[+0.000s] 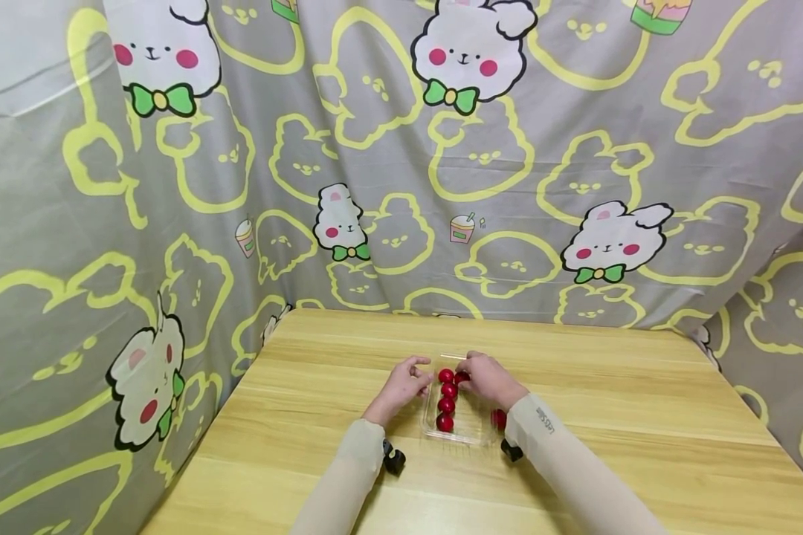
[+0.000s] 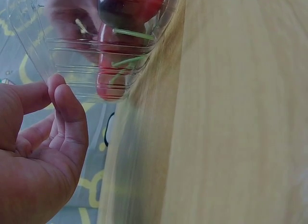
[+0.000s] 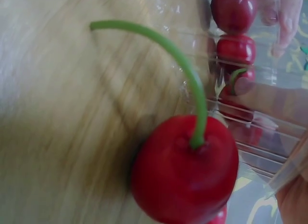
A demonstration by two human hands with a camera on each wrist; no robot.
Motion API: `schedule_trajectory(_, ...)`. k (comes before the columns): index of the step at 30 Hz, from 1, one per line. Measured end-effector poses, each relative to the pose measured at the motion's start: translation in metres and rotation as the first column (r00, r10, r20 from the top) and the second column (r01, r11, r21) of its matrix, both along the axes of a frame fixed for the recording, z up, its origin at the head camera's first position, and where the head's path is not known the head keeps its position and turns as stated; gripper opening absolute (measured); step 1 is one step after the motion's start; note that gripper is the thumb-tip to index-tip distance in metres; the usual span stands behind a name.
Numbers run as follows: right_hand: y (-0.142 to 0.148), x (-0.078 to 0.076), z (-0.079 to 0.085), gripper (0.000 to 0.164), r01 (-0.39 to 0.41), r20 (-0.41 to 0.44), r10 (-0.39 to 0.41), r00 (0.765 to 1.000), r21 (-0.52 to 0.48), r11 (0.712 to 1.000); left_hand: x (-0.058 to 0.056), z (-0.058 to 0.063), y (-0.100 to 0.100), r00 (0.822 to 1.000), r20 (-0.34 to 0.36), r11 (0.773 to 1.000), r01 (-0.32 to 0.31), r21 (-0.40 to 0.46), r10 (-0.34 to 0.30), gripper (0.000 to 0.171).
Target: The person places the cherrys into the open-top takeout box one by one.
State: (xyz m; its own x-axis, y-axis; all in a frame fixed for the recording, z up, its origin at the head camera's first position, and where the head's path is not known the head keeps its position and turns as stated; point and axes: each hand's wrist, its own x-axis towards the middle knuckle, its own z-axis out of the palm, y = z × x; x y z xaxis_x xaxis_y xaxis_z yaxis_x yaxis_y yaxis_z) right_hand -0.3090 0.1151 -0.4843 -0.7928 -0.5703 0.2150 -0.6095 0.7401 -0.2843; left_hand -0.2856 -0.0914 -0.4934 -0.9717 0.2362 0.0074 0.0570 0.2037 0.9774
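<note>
Well, loose stemmed cherry (image 3: 183, 173) on the wood-grain table (image 1: 649, 409), beside a clear plastic tray (image 1: 465, 437), four cherries (image 1: 446, 406) lined up inside. Left hand (image 1: 402, 386) relaxed, empty, at the rim. Right hand (image 1: 487, 377) touching a fifth cherry (image 1: 462, 378), can't tell if pinched. Bunny-print curtain (image 1: 388, 178) behind.

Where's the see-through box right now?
In the head view, the clear plastic box sits on the wooden table, just right of the left hand; the right hand is over its far right part, and red cherries line its left side.
</note>
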Motion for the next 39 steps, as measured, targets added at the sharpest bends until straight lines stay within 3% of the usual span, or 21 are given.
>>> schedule_trajectory(5,0.0,0.0,-0.001,0.013,-0.009,-0.012,0.008,1.0,-0.018,1.0,0.012,0.019,0.001,1.0,-0.003,1.0,0.005,-0.02,-0.005,0.036)
schedule_trajectory(8,0.0,0.0,-0.002,0.013,-0.002,-0.007,0.002,1.0,-0.024,1.0,0.014,0.022,0.0,1.0,0.002,1.0,0.014,-0.019,-0.014,0.037)
schedule_trajectory(16,0.001,-0.001,-0.003,0.018,0.039,0.031,-0.038,0.999,-0.033,0.999,-0.001,-0.005,-0.001,1.0,0.015,1.0,0.003,0.001,-0.003,0.041)
schedule_trajectory(19,0.004,-0.001,0.001,0.021,0.032,0.021,-0.031,0.999,-0.047,0.998,-0.005,-0.009,0.0,1.0,0.018,1.0,-0.008,-0.009,0.009,0.041)
schedule_trajectory(24,0.014,-0.002,0.01,0.025,-0.021,0.012,0.023,1.0,-0.13,0.991,-0.006,-0.009,-0.001,1.0,0.022,1.0,-0.014,0.009,0.014,0.039)
schedule_trajectory(27,0.025,-0.001,0.019,0.025,-0.022,0.035,0.029,0.999,-0.181,0.983,0.001,0.005,-0.001,1.0,0.014,1.0,-0.006,0.002,0.006,0.039)
schedule_trajectory(31,0.04,0.002,0.03,0.021,0.015,0.083,0.001,0.997,-0.19,0.982,0.002,0.008,-0.002,1.0,0.015,1.0,-0.004,-0.019,0.005,0.038)
schedule_trajectory(35,0.054,0.004,0.036,0.02,0.041,0.113,-0.02,0.993,-0.184,0.982,-0.007,-0.006,-0.003,1.0,0.015,1.0,-0.015,-0.02,0.016,0.039)
schedule_trajectory(39,0.067,0.009,0.039,0.018,0.057,0.142,-0.03,0.989,-0.187,0.981,-0.008,-0.008,-0.003,1.0,0.017,0.999,-0.021,-0.033,0.022,0.041)
